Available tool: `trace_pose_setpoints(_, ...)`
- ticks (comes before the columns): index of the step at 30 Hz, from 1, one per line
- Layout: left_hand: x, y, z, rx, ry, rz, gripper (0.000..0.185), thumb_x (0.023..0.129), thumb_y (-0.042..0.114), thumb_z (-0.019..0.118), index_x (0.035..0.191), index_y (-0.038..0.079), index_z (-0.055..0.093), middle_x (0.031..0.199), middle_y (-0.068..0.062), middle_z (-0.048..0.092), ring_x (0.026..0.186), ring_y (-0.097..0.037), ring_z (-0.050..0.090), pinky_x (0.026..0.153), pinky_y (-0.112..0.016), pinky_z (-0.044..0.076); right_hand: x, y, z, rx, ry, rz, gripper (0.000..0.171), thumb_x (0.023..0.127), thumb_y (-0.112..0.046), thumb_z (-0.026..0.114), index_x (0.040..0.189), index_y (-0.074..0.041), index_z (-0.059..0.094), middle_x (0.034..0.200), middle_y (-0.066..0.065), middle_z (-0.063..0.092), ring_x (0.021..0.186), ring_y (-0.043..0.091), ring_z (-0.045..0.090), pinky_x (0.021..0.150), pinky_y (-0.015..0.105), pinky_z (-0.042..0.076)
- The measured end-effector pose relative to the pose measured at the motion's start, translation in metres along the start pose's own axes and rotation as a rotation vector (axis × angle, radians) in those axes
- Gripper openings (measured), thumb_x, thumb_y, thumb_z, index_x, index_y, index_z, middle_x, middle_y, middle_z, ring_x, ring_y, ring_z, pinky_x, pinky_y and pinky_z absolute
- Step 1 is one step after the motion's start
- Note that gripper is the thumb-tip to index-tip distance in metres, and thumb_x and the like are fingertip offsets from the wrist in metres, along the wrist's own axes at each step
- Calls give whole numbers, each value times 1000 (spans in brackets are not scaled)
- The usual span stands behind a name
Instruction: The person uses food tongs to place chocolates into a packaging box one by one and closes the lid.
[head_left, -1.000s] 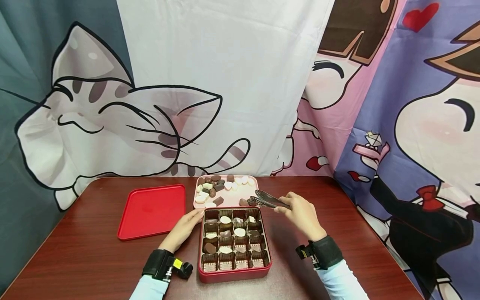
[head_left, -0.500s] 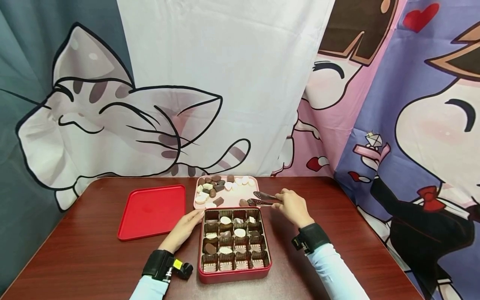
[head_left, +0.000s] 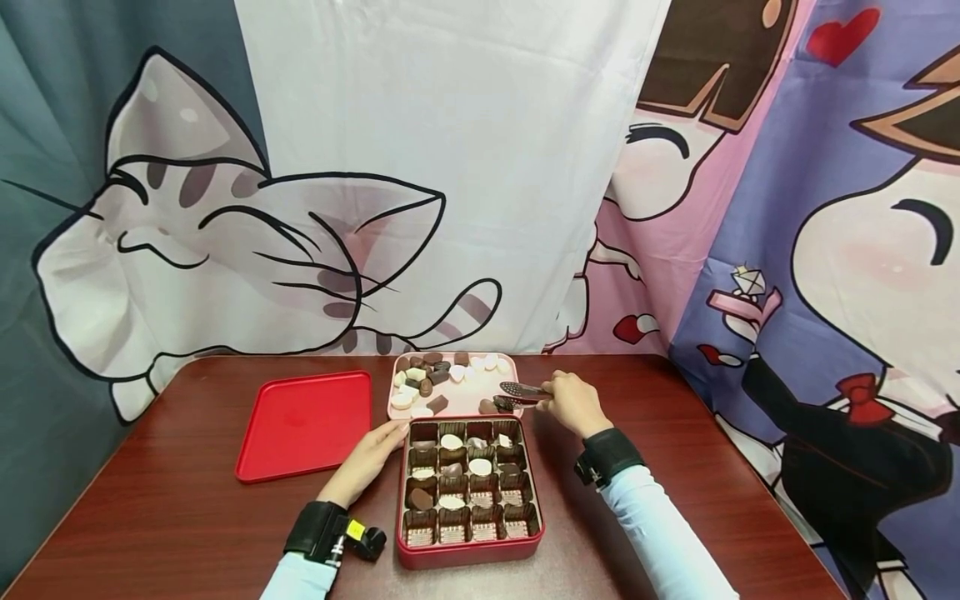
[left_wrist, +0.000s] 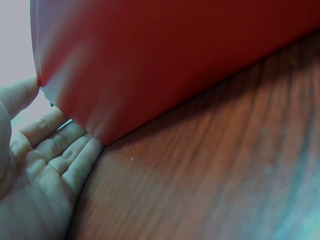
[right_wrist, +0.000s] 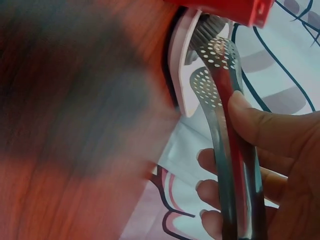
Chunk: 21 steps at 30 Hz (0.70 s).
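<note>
A red tin box (head_left: 468, 546) of brown paper cups, some holding chocolates, stands on the table near me. My left hand (head_left: 371, 457) rests with straight fingers against the box's left wall (left_wrist: 150, 65). Behind the box lies a pink tray (head_left: 480, 385) with several dark and white chocolates. My right hand (head_left: 572, 402) grips perforated metal tongs (head_left: 517, 395), whose tips hang over the tray's right front corner by a dark chocolate (head_left: 487, 406). The right wrist view shows the tongs (right_wrist: 220, 95) slightly parted above the tray rim (right_wrist: 181, 65).
A red lid (head_left: 306, 423) lies flat to the left of the box. The dark wooden table (head_left: 172, 517) ends at a cartoon curtain (head_left: 300, 208) behind the tray.
My right hand has carried the tongs left and back, from above the box's far right corner to the pink tray. The left hand and box have stayed still.
</note>
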<state>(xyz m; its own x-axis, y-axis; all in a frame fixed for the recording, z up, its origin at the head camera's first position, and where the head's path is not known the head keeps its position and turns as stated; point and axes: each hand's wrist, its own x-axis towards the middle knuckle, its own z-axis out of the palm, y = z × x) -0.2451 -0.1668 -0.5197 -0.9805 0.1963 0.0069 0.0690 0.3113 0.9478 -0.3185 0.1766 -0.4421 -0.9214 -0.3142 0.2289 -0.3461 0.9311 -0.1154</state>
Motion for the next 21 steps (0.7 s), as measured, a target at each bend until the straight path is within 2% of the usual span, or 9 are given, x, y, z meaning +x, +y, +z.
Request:
trace_pose_setpoints(9, 1, -3, 2, 21, 17, -16, 55, 112, 34, 47, 152, -3, 48, 157, -25, 46, 149, -43, 38, 120, -61, 33, -4, -8, 12, 17, 32, 13, 18, 84, -24, 86, 90, -9, 78, 80, 7, 62, 78, 30, 68, 63, 50, 56)
trace_pose_setpoints(15, 1, -2, 2, 2, 16, -10, 54, 112, 33, 48, 152, -2, 48, 157, -23, 48, 149, -42, 39, 120, -60, 33, -6, -12, 14, 19, 36, 9, 15, 85, -22, 85, 87, -9, 78, 78, 5, 60, 75, 27, 66, 62, 47, 55)
trace_pose_setpoints(21, 0, -1, 1, 19, 11, -10, 56, 112, 36, 47, 154, -2, 46, 159, -24, 44, 149, -43, 38, 120, -61, 33, -6, -13, 18, 26, 83, 6, 16, 85, -21, 85, 77, -11, 74, 73, 3, 56, 70, 26, 65, 57, 45, 52)
